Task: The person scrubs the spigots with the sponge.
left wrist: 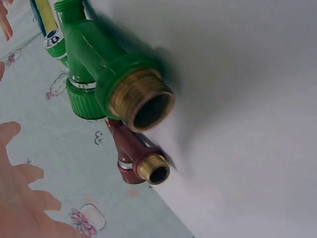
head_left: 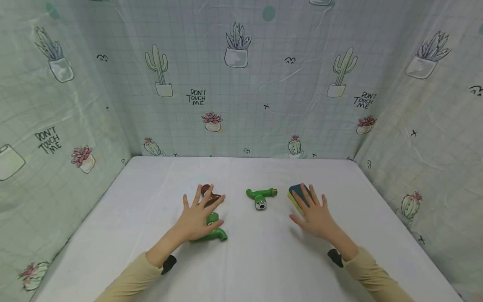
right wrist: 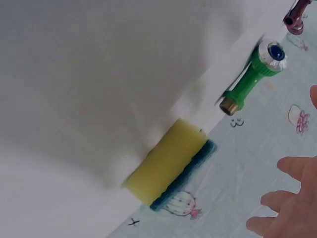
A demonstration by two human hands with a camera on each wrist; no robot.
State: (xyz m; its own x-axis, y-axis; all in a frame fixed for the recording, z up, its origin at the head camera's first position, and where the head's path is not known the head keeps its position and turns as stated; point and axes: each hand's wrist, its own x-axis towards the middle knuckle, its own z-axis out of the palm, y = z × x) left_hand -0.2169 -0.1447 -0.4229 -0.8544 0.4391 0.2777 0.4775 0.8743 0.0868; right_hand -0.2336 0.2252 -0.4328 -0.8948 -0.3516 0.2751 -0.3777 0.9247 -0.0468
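Note:
My left hand [head_left: 195, 221] hovers with spread fingers over a green tap [head_left: 219, 235] with a brass threaded end, and it hides part of it. Just beyond, partly behind those fingers, lies a brown-red tap [head_left: 206, 189], also seen in the left wrist view. My right hand [head_left: 315, 216] is spread beside and partly over a yellow sponge with a dark blue scouring layer [right wrist: 171, 163]. Between the hands, a second green tap [head_left: 260, 196] with a chrome-ringed knob lies on the table. Neither hand holds anything.
A white table [head_left: 256, 260] carries all these things. Cloth walls [head_left: 241, 105] printed with cacti and potted plants stand at the back and on both sides. Dark wrist straps [head_left: 169, 265] show under both forearms.

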